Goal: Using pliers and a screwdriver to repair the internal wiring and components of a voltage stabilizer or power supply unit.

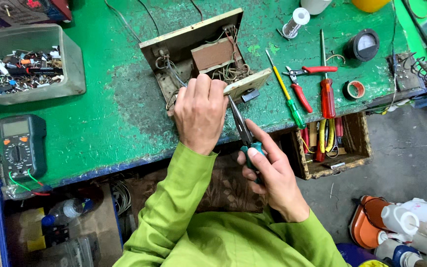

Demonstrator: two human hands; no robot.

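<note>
Gripping teal-handled pliers (pixel 243 129), right hand (pixel 268 173); left hand (pixel 199 111) fingers curled, hiding wooden box (pixel 198 54) wiring

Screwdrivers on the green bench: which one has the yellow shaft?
The thin screwdriver with the green handle, lying left of the red-handled cutters. The other, the red-handled screwdriver, has a bare metal shaft and lies right of them.

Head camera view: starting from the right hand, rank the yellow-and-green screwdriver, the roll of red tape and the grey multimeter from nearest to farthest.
Measured from the right hand, which grips the teal-handled long-nose pliers:
1. Yellow-and-green screwdriver, just above it on the green bench.
2. Roll of red tape, farther up and to the right, past the red-handled tools.
3. Grey multimeter, far across at the bench's left edge.
</note>
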